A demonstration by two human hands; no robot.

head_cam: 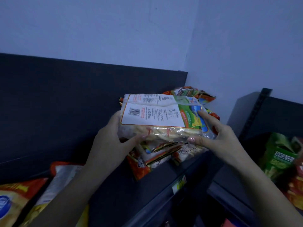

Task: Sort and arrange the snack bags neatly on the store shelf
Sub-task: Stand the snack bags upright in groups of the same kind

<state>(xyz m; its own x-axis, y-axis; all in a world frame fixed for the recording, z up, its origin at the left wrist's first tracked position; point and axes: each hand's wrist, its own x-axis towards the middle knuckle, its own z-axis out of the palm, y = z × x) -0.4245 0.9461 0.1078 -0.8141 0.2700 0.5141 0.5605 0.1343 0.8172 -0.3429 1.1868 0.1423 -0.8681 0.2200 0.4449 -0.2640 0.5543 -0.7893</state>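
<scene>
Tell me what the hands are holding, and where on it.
One snack bag, barcode side up: the left hand grips its left end, the right hand its right end.

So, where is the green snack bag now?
Head view: the green bag sits at the far right, on the side shelf, just above a red bag.

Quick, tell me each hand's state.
Left hand: grips the snack bag by its left end.
Right hand: pinches the same bag's right end.

Two hands: left hand, right hand. One held bag; pile beneath, too tangled to count. Eight o'clock, two: orange bag, pale bag. Four o'clock, two: green bag, red bag.
</scene>
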